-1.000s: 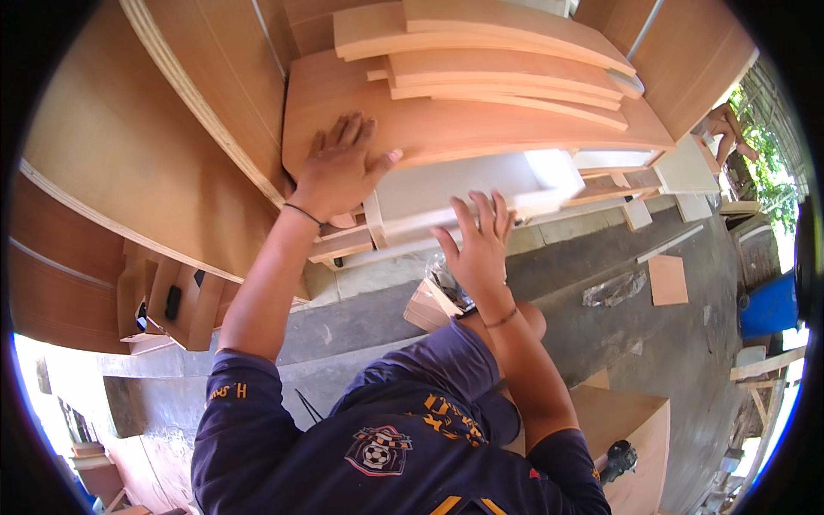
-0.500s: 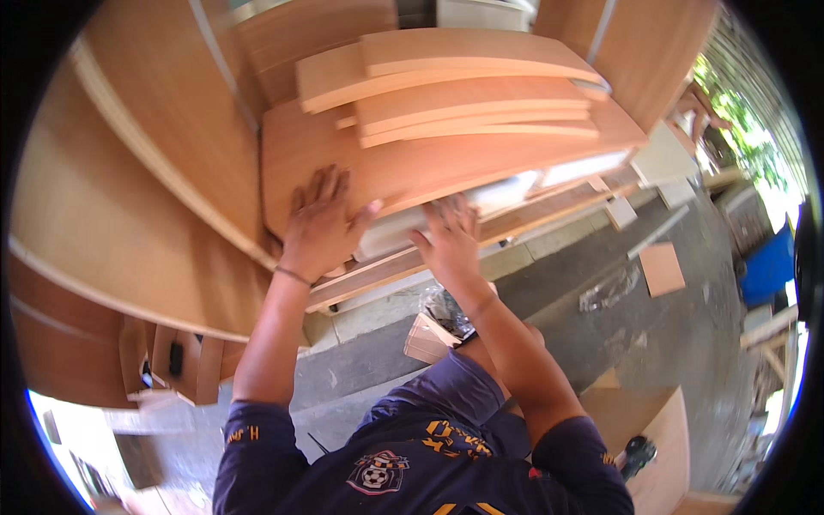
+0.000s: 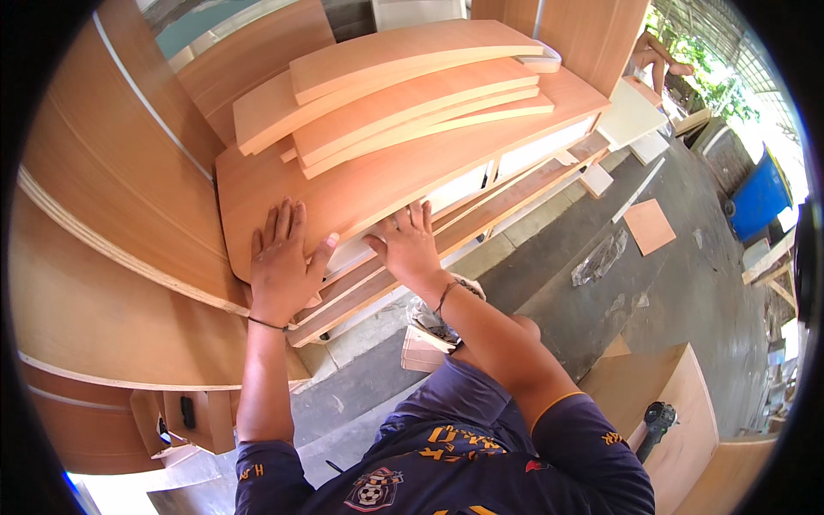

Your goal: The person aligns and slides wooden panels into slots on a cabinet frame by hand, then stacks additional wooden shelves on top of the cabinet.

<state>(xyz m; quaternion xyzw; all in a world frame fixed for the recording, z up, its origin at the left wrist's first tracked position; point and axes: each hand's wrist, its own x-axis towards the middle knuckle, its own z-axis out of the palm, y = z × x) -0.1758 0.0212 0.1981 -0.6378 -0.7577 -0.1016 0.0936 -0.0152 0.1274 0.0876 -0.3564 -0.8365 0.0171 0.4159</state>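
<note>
A long wooden cabinet top (image 3: 360, 184) with a rounded left end spans the middle in front of me. My left hand (image 3: 281, 264) lies palm down near that end, fingers spread on the wood and thumb by the front edge. Further right, my right hand (image 3: 408, 247) has its fingers stretched against the front edge; neither hand holds anything. Below the edge runs a white front section (image 3: 459, 189), partly covered by my right hand. Lower down is a wooden rail (image 3: 373, 300). Several curved wooden boards (image 3: 421, 94) are stacked on the top, behind my hands.
Large curved plywood panels (image 3: 103, 296) stand at the left. A wooden panel (image 3: 592, 43) rises behind the cabinet's right end. On the floor lie a square board (image 3: 650, 227) and clear plastic wrap (image 3: 599, 257). A power tool (image 3: 657, 422) rests by a wooden box (image 3: 687, 403). A blue barrel (image 3: 761, 202) stands far right.
The view has turned, so the cabinet and boards appear further left and more tilted. Both hands keep about the same places at the cabinet's front edge.
</note>
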